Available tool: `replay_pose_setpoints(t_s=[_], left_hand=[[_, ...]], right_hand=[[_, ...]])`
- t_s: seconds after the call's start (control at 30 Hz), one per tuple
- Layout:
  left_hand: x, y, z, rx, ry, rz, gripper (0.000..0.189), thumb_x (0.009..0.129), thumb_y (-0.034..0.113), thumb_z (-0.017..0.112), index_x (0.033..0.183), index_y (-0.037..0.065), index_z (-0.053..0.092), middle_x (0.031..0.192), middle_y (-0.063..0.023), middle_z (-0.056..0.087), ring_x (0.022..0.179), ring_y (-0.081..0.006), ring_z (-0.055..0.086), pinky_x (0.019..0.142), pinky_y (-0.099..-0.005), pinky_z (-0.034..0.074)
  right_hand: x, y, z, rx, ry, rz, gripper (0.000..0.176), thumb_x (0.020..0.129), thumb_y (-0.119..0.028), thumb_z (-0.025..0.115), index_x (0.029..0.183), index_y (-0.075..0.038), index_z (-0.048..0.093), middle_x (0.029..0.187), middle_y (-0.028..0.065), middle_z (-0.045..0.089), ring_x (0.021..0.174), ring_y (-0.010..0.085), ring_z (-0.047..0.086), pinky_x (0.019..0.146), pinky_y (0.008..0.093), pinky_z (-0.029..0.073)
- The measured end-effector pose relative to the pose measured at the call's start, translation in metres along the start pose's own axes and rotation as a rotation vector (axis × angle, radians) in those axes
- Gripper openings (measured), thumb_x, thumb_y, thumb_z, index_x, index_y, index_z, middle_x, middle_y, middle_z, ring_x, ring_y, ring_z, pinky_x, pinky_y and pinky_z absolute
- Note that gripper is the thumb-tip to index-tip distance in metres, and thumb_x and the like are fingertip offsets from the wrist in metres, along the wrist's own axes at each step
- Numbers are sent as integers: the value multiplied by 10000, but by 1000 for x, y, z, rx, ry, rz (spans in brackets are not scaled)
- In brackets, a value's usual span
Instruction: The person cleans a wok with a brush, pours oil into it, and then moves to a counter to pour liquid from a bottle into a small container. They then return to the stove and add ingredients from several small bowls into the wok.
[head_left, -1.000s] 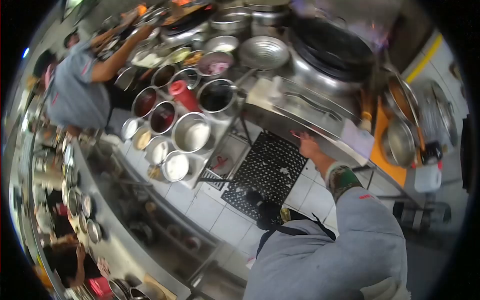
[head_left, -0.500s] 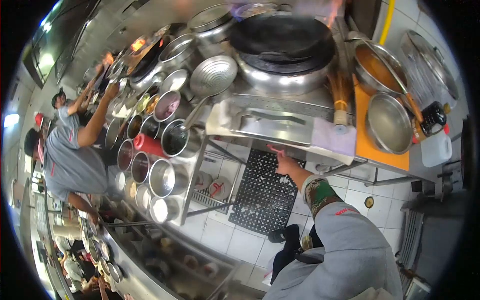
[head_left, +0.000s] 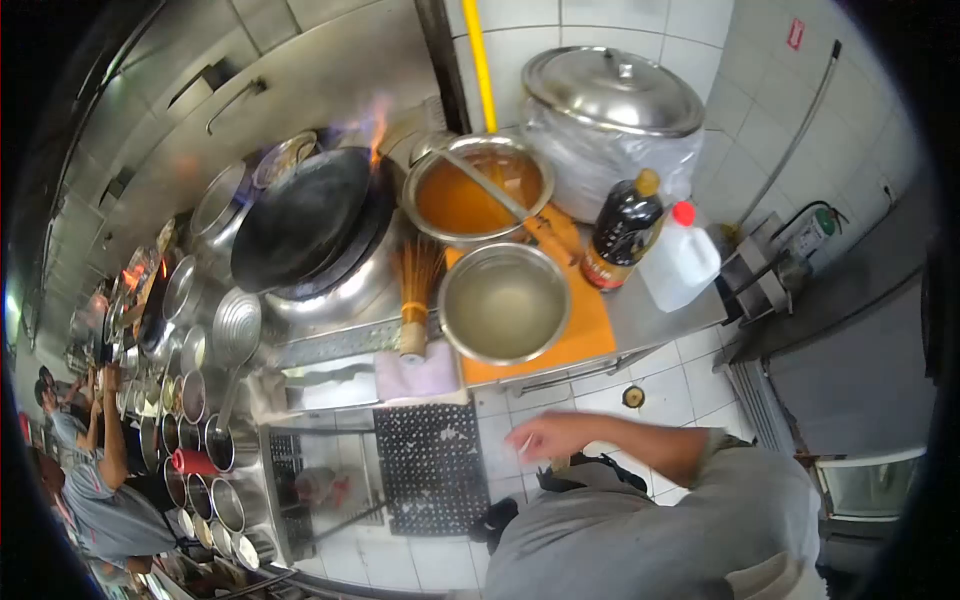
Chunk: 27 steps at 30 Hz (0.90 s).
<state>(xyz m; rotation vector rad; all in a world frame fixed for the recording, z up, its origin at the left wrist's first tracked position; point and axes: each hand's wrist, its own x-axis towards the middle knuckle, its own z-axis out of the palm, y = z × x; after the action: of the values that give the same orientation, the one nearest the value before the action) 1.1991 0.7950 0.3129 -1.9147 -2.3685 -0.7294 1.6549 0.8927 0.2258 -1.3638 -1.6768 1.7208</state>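
My right hand (head_left: 540,438) is low in front of my body, above the floor, with its fingers curled and slightly blurred. A small pale thing shows at the fingers, too small to name. My left hand is out of view. Nearest on the counter are a metal bowl of cloudy liquid (head_left: 505,305) on an orange board (head_left: 590,335), a folded cloth (head_left: 418,372) and a bamboo brush (head_left: 414,310). Behind them, a ladle (head_left: 490,185) lies across a bowl of orange liquid (head_left: 450,205). A black wok (head_left: 300,220) sits on the stove beside a flame.
A dark sauce bottle (head_left: 622,235), a white jug (head_left: 680,262) and a lidded pot (head_left: 615,95) stand at the right. Metal containers (head_left: 228,505) and a co-worker (head_left: 110,500) are at the left. A black perforated mat (head_left: 430,470) lies on the floor.
The view has swung right, shifting the stove and containers left. My right hand has drawn back from near the counter edge toward my body.
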Motion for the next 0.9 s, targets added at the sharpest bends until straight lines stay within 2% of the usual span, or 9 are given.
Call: replay_pose_setpoints(t_s=[0.03, 0.1, 0.17, 0.23, 0.37, 0.43, 0.63, 0.8, 0.9], left_hand=[[6, 13, 26, -61, -39, 45, 370, 910, 179, 614, 1253, 49, 562, 1222, -143, 593, 1181, -350, 519, 1019, -442, 394], [21, 40, 66, -170, -121, 139, 444, 876, 132, 636, 1292, 20, 529, 1288, -169, 551, 1203, -322, 507, 1000, -412, 411], [40, 109, 76, -317, -228, 310, 493, 829, 50, 666, 1299, 10, 520, 1313, -173, 538, 1215, -308, 501, 1020, -399, 382], [50, 183, 90, -476, -306, 436, 471, 774, -3, 647, 1232, -27, 538, 1208, -213, 569, 1117, -368, 545, 976, -421, 422], [58, 305, 91, -611, -483, 787, 484, 759, -9, 691, 1222, -2, 552, 1200, -207, 580, 1097, -385, 562, 945, -418, 454], [59, 348, 85, -649, -562, 984, 502, 751, 5, 718, 1225, 2, 554, 1209, -200, 578, 1102, -386, 563, 939, -420, 462], [56, 415, 100, -763, -608, 1131, 498, 779, 11, 705, 1248, 15, 538, 1204, -200, 582, 1117, -377, 561, 949, -401, 457], [55, 454, 116, -792, -616, 1175, 492, 776, 6, 706, 1239, 11, 540, 1206, -203, 578, 1119, -367, 564, 946, -383, 461], [60, 466, 110, -809, -608, 1189, 477, 784, 20, 704, 1233, 13, 543, 1203, -204, 576, 1112, -372, 566, 938, -394, 466]], right_hand=[[-33, -16, -33, -38, 216, -74, 360, 889, -242, 651, 1187, -47, 598, 999, 69, 666, 877, 161, 621, 781, 316, 509], [-81, -47, -91, 126, 744, -265, 197, 908, -150, 634, 1079, -52, 628, 868, 8, 615, 798, 99, 563, 721, 261, 481], [-116, -71, -145, -122, 1390, -386, 226, 902, -144, 639, 1092, -24, 618, 976, 43, 631, 862, 116, 581, 722, 257, 484], [-140, -96, -187, -448, 1638, -271, 331, 871, -131, 656, 1173, -28, 570, 1052, 119, 640, 935, 191, 619, 779, 286, 501], [-106, -61, -252, -680, 1841, -245, 455, 835, -103, 671, 1256, -57, 506, 1097, 176, 634, 999, 262, 629, 850, 316, 501], [-102, -49, -262, -303, 1436, -121, 543, 814, -106, 700, 1297, -81, 454, 1123, 158, 646, 1024, 255, 628, 896, 334, 492], [-118, -28, -264, 28, 1159, -420, 480, 795, -148, 737, 1211, -71, 510, 1096, 87, 672, 1002, 203, 631, 882, 344, 491], [-114, -35, -229, -424, 1571, -301, 644, 825, -255, 719, 1330, -19, 397, 1289, 218, 485, 1140, 388, 520, 957, 432, 433], [-118, -32, -196, -429, 1812, -211, 651, 786, -267, 759, 1282, -5, 429, 1292, 204, 464, 1133, 329, 522, 935, 409, 443]])
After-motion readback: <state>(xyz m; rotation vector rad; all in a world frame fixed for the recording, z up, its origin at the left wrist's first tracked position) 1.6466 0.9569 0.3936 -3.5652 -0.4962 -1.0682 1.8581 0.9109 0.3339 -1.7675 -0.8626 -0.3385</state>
